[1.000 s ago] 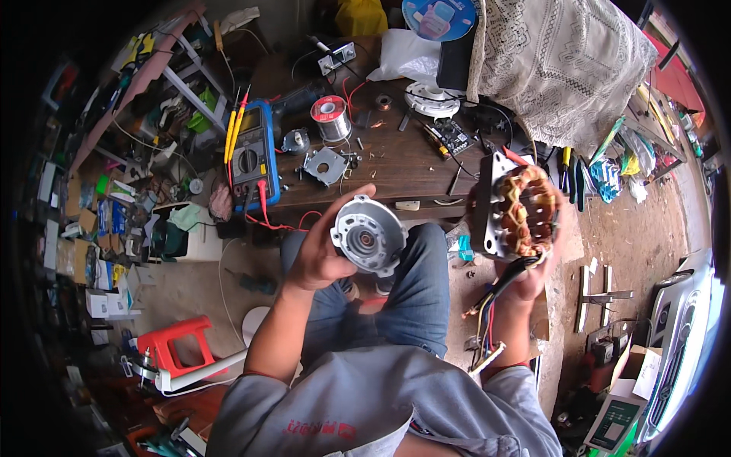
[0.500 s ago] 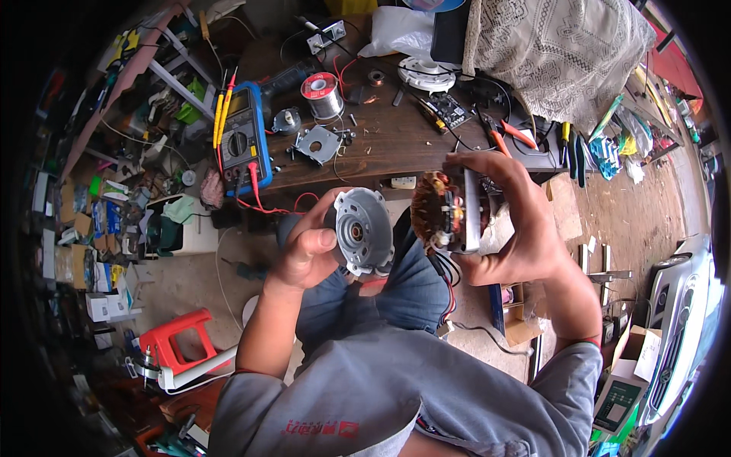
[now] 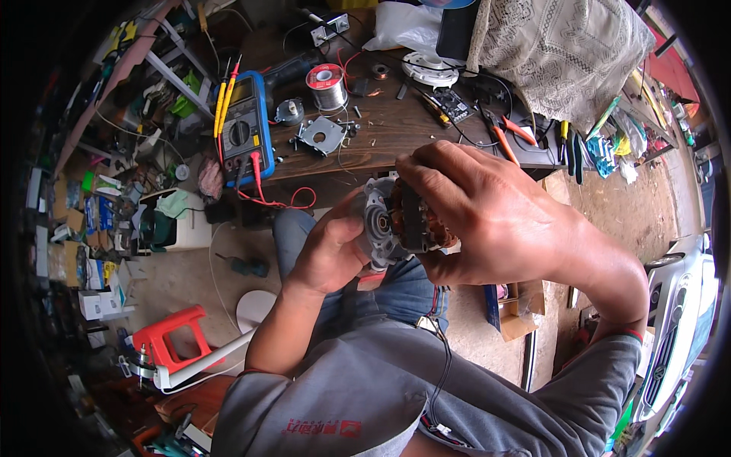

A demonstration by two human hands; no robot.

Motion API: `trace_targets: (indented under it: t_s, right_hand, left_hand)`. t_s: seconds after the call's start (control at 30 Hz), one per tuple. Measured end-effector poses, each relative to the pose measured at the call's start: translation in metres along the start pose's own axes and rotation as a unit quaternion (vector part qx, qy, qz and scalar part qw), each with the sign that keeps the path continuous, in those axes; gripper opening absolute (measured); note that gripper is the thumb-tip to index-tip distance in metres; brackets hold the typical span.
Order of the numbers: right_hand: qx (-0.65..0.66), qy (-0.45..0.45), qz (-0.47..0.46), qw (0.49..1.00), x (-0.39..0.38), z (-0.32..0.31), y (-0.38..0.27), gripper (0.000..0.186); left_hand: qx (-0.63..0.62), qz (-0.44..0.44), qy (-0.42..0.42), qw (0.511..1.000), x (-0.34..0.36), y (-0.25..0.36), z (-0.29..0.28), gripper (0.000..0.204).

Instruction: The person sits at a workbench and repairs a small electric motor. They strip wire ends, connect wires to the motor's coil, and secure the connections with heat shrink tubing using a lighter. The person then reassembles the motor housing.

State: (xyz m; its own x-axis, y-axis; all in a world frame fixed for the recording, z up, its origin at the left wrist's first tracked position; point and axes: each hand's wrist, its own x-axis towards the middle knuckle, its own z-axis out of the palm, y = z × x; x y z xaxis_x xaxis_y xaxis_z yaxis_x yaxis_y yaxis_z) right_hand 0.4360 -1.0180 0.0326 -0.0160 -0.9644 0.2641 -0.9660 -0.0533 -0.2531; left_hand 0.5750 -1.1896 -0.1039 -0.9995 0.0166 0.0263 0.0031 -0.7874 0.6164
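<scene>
left grip (image 3: 327,257) clamped on grey housing (image 3: 377,238), right grip (image 3: 499,217) clamped on copper-wound stator (image 3: 416,221), now brought up against or just beside it

There were two hands: one left hand (image 3: 329,250) and one right hand (image 3: 499,222). They had one metal housing (image 3: 375,244) and one copper-wound core (image 3: 413,221). One bench (image 3: 388,126) carried one multimeter (image 3: 242,135), two yellow probes (image 3: 228,99), one wire spool (image 3: 329,97), one metal plate (image 3: 332,131), one circuit board (image 3: 454,106) and one pair of orange-handled pliers (image 3: 502,142). The metal bits (image 3: 357,112) were too small to count. There was one car (image 3: 680,327).
</scene>
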Motion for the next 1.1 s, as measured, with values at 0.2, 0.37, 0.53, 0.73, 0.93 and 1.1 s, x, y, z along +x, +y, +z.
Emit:
trace_targets:
  t_s: [0.2, 0.37, 0.53, 0.73, 0.93, 1.1]
  right_hand:
    - [-0.015, -0.021, 0.000, 1.000, 0.010, 0.008, -0.007, 0.074]
    - [-0.019, -0.033, -0.011, 0.999, 0.015, 0.012, -0.008, 0.072]
    - [-0.016, -0.045, -0.004, 0.999, 0.017, 0.012, -0.008, 0.072]
    - [-0.019, -0.066, 0.013, 0.998, 0.020, 0.009, -0.009, 0.071]
    - [-0.015, -0.073, 0.046, 0.996, 0.022, 0.006, -0.007, 0.070]
    - [0.017, -0.106, 0.079, 0.991, 0.028, 0.002, 0.002, 0.066]
  left_hand:
    - [-0.006, 0.001, 0.009, 1.000, -0.002, 0.001, -0.001, 0.068]
    - [-0.006, -0.005, 0.028, 1.000, -0.003, 0.000, 0.000, 0.066]
    - [0.028, -0.017, 0.042, 0.999, -0.001, 0.001, 0.004, 0.064]
    - [0.041, -0.016, 0.019, 0.999, 0.002, 0.002, 0.003, 0.064]
    - [0.036, -0.021, 0.017, 0.999, 0.005, 0.003, 0.003, 0.063]
    - [0.002, -0.013, 0.007, 1.000, 0.008, 0.005, 0.006, 0.057]
